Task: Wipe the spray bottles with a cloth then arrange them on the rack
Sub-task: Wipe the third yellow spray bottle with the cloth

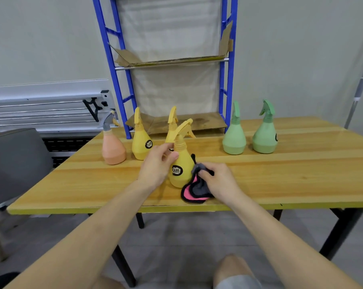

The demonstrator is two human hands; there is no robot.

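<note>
Left hand (158,163) gripping yellow spray bottle (181,165), black label

So the desk (280,176) is a yellowish wood-grain top on black folding legs (341,230), sitting on a grey floor (176,236). Off to the left of the fingers there's a grey padded chair (13,163), pulled up right beside the desk edge. Further back on that side, past the fingers, some white and grey rails (43,107) run along the wall with a black bracket (92,107) on them. Rest of the backdrop is a plain pale wall (301,59).
</note>
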